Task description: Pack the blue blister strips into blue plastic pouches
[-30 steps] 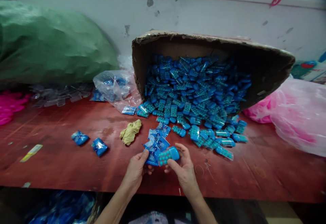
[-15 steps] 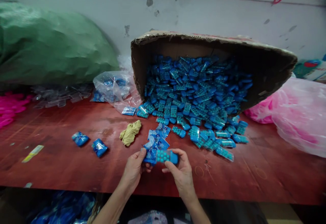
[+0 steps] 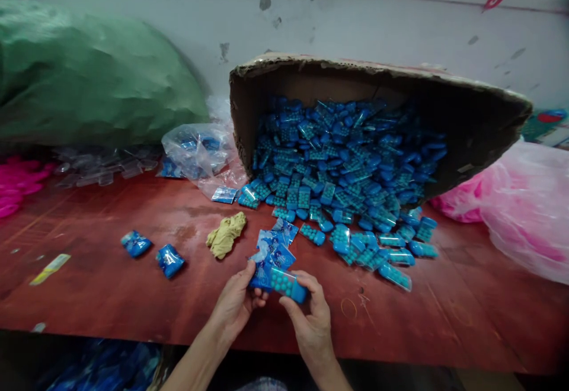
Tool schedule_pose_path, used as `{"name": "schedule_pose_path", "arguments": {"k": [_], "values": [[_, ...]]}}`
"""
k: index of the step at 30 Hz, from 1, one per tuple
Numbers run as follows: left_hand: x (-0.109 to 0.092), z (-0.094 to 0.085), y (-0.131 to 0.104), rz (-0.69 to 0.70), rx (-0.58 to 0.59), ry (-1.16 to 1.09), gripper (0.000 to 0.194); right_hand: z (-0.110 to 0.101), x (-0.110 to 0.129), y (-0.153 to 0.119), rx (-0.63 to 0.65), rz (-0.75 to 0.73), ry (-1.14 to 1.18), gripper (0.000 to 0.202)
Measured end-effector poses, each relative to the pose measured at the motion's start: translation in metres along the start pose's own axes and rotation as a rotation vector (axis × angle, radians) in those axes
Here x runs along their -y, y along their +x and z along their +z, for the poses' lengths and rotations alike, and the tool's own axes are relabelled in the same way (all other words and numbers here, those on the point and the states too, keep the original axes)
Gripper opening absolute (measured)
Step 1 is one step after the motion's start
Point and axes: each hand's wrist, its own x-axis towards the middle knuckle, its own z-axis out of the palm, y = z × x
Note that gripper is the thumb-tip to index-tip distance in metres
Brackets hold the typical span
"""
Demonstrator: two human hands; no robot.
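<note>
So a blue printed packet (image 3: 261, 278) is pinched between the thumb and fingers of the left hand (image 3: 236, 301), and a clear container (image 3: 284, 284) with a blue cap, packed with turquoise balls, is gripped by its capped end in the right hand (image 3: 313, 315). Both are held over the near part of the red tabletop (image 3: 427, 326), with the container's clear end brought right up to the packet; whether any of it has been slipped inside can't really be told from this angle. More blue packets (image 3: 276, 246) are fanned out in a messy stack just beyond the fingers, and a crumpled yellowish cloth (image 3: 226, 235) is left near them, on the left. Two plump blue packets (image 3: 169, 260) are laid further left, apart from the hands. Behind all that, a ragged-edged cardboard box (image 3: 482, 118) is tipped on its side, and a whole heap of capped containers (image 3: 351, 160) is spread from inside it onto the table. Left of the box, a clear plastic bag (image 3: 195, 154) is parked, with a big green sack (image 3: 98, 77) behind.
</note>
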Motion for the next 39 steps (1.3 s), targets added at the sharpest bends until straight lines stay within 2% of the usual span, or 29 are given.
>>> {"name": "schedule_pose_path", "arguments": {"k": [5,8,10,13,14,16,19,21,23,26,28,30,34,37,39], "values": [[-0.001,0.0,0.002,-0.044,-0.053,-0.026,0.031,-0.002,0.003,0.004,0.036,-0.042,-0.001,0.032],[-0.001,-0.001,0.003,-0.026,-0.014,0.0,0.031,-0.003,0.004,0.006,0.076,-0.023,0.03,0.029],[-0.001,-0.002,0.005,0.054,0.02,0.076,0.033,-0.001,0.004,0.007,0.059,0.082,0.09,0.028],[0.001,-0.002,0.007,0.218,-0.001,0.203,0.032,0.009,0.003,0.006,-0.004,0.39,0.283,0.029],[0.001,-0.001,0.008,0.229,-0.006,0.202,0.031,0.014,0.002,0.005,-0.026,0.476,0.338,0.029],[0.0,0.001,0.007,0.162,0.026,0.123,0.029,0.021,-0.001,0.003,-0.06,0.557,0.365,0.029],[-0.001,0.001,0.005,0.02,0.101,-0.012,0.026,0.023,-0.002,0.002,-0.084,0.518,0.255,0.03],[-0.004,-0.003,0.004,-0.016,0.121,0.008,0.024,0.018,0.0,0.003,-0.033,0.475,0.217,0.031],[-0.01,-0.007,0.004,-0.006,0.126,0.118,0.024,0.012,0.005,0.006,0.077,0.469,0.261,0.028],[-0.02,-0.011,0.006,0.103,0.122,0.303,0.026,0.006,0.012,0.009,0.197,0.556,0.4,0.023],[-0.026,-0.011,0.007,0.132,0.126,0.313,0.03,0.008,0.014,0.009,0.174,0.627,0.461,0.027],[-0.028,-0.008,0.008,0.085,0.132,0.227,0.031,0.015,0.013,0.007,0.104,0.678,0.479,0.033],[-0.021,-0.001,0.007,0.001,0.16,0.077,0.021,0.024,0.012,0.004,0.034,0.743,0.474,0.034],[-0.013,0.002,0.004,0.031,0.164,0.084,0.022,0.019,0.016,0.006,0.083,0.722,0.427,0.024],[-0.009,0.003,0.002,0.045,0.142,0.093,0.023,0.014,0.02,0.008,0.15,0.65,0.323,0.015]]}}
